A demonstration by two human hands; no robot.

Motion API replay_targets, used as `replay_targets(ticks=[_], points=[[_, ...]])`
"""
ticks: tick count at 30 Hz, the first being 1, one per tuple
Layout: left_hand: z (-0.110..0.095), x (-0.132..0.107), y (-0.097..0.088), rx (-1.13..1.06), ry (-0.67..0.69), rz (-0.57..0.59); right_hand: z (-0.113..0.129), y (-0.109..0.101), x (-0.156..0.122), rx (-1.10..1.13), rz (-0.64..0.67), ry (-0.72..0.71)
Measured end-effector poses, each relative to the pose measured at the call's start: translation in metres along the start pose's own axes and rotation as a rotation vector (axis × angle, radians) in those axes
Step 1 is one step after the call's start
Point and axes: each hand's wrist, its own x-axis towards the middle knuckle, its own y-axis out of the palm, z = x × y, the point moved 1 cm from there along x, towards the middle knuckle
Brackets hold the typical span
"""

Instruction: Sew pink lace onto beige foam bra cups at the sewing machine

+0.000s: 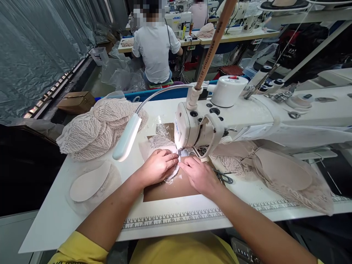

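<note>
Under the needle of a white sewing machine (189,126) lies a pale fabric piece (173,173) with a curved edge; lace (162,141) spreads behind it. My left hand (159,167) rests on the fabric left of the needle, fingers together and pressing it. From the other side, my right hand (199,176) is closed, with thumb and index finger at the fabric's edge. Both hands' fingertips are close to the presser foot, and they partly hide the fabric. Beside my right hand is a pair of dark thread snips (224,177).
Stacked lace pieces (90,128) lie at the left, with a beige oval pad (90,183) nearer. More pads and lace (286,170) lie right. A lamp (128,137) arches over the table (55,220); a ruler strip (176,220) runs along its front. A co-worker (155,51) sits ahead.
</note>
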Motion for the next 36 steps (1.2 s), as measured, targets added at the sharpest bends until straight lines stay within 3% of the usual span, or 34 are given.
replay_targets(ticks=[8,16,22,28,36], points=[[-0.003,-0.001,0.001,0.042,-0.058,-0.004,-0.002,0.002,0.005,-0.037,-0.021,0.081],[-0.002,-0.005,0.0,-0.117,0.021,-0.063,-0.007,0.002,0.0,-0.041,-0.056,0.099],[-0.002,-0.006,0.001,-0.084,0.043,-0.038,-0.011,0.002,-0.006,0.067,-0.131,0.065],[-0.005,-0.005,-0.001,-0.065,0.046,-0.019,-0.007,0.004,-0.008,0.086,-0.054,-0.037],[-0.004,-0.006,0.001,-0.03,-0.019,0.0,-0.004,0.004,-0.008,0.025,0.002,-0.023]])
